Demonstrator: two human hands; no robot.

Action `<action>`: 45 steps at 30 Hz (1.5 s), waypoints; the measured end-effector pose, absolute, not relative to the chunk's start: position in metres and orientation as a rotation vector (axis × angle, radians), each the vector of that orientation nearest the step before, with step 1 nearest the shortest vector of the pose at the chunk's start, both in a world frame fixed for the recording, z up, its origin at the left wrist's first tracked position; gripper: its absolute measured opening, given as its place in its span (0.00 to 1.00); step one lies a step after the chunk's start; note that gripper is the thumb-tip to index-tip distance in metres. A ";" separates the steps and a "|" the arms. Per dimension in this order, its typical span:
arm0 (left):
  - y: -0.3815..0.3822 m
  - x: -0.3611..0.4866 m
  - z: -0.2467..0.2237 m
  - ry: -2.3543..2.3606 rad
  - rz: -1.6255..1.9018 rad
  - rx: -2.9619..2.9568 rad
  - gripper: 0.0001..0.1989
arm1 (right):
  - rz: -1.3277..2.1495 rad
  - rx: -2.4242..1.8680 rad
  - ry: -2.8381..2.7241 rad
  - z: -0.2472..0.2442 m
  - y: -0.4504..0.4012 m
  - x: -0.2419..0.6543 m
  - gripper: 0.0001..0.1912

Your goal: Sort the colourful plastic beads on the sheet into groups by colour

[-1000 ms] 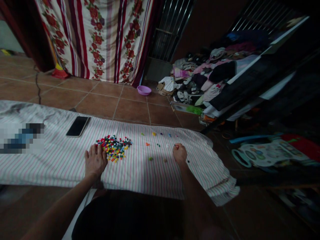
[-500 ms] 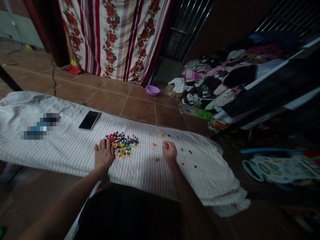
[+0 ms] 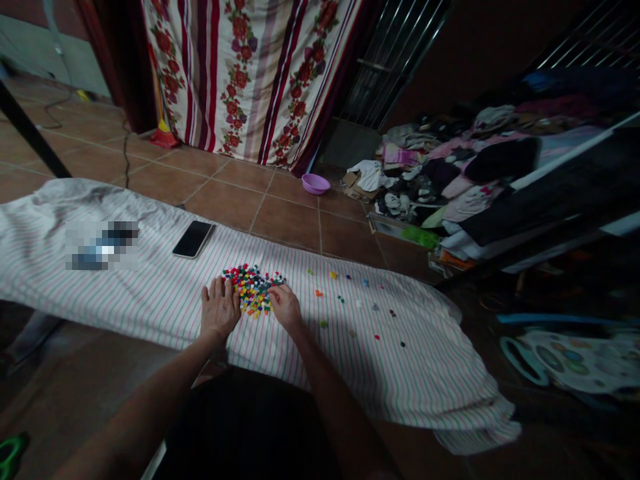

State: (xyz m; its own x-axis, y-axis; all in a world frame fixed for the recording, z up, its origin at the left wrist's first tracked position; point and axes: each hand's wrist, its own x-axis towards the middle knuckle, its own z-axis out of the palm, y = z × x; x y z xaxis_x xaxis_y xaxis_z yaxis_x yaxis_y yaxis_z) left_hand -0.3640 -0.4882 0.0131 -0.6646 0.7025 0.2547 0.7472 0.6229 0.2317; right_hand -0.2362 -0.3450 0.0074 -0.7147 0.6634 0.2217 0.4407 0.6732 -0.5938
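A pile of small multicoloured pieces point(image 3: 254, 288) lies on the striped cloth point(image 3: 300, 347). My left hand point(image 3: 220, 308) rests flat at the pile's left edge, fingers apart. At the right edge of the pile is my right hand point(image 3: 286, 305), its thumb and fingertips pinched together; anything between them is too small to make out. Small groups of pieces are spread over the cloth to the right, among them a yellow one point(image 3: 333, 275), an orange one point(image 3: 319, 293), a green one point(image 3: 323, 324), a red one point(image 3: 377, 337) and a black one point(image 3: 403, 345).
A phone point(image 3: 193, 239) lies on the cloth beyond my left hand, with a blurred-out item point(image 3: 103, 247) farther left. On the tiled floor behind are a purple basin point(image 3: 315, 184) and a heap of clothes point(image 3: 440, 160). A floral curtain point(image 3: 250, 80) hangs at the back.
My right hand has moved left from the scattered groups to the pile. My left hand stays beside the pile. The whole view has shifted slightly.
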 end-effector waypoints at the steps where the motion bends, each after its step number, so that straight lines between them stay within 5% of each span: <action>1: -0.488 -0.364 0.013 -2.699 -0.486 -1.211 0.28 | 0.705 -0.883 -2.491 0.008 -0.347 -0.240 0.12; 18: -0.487 -0.366 0.007 -2.699 -0.469 -1.204 0.29 | 0.495 -0.978 -2.764 0.026 -0.353 -0.266 0.15; 45: -0.487 -0.366 0.006 -2.642 -0.478 -1.194 0.28 | 0.551 -0.908 -2.728 0.031 -0.358 -0.267 0.05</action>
